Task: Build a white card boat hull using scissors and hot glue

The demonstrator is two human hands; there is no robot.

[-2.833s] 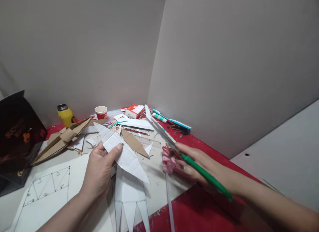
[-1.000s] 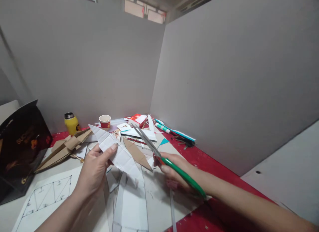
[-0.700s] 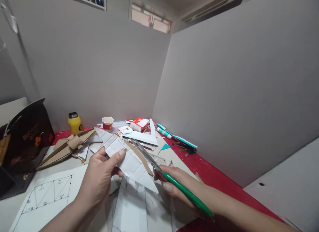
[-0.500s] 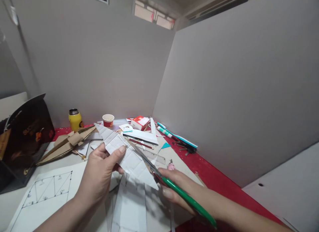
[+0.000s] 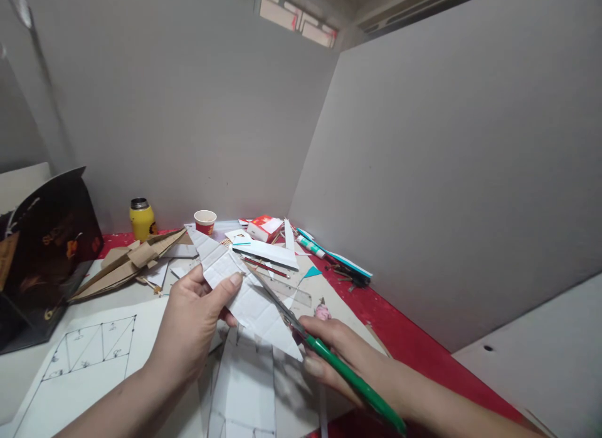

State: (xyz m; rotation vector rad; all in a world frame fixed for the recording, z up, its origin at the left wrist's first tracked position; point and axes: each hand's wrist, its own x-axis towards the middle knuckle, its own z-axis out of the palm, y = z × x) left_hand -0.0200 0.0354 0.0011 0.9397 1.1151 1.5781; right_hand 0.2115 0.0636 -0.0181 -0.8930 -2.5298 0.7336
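Note:
My left hand (image 5: 200,315) pinches a creased white piece of card (image 5: 251,306) with pointed ends, thumb on top and fingers beneath. My right hand (image 5: 338,356) grips green-handled scissors (image 5: 348,378). Their metal blades lie along the card's upper right edge, pointing up and left toward my left thumb. Whether the blades are parted around the card I cannot tell. Under the card, a long white strip (image 5: 249,388) with drawn lines rests on the table. A sheet with a line drawing (image 5: 89,356) lies to the left of my left forearm.
Folded brown cardboard (image 5: 134,265), a yellow bottle (image 5: 142,221) and a paper cup (image 5: 205,223) stand at the back. A black bag (image 5: 51,256) is at far left. Card scraps, a red box (image 5: 264,229), a pencil (image 5: 268,267) and a glue tube (image 5: 310,246) lie beyond my hands. Grey partitions enclose the table.
The card and my left hand have shifted very slightly right. The scissors stay along the same edge, and the whole view has moved a little.

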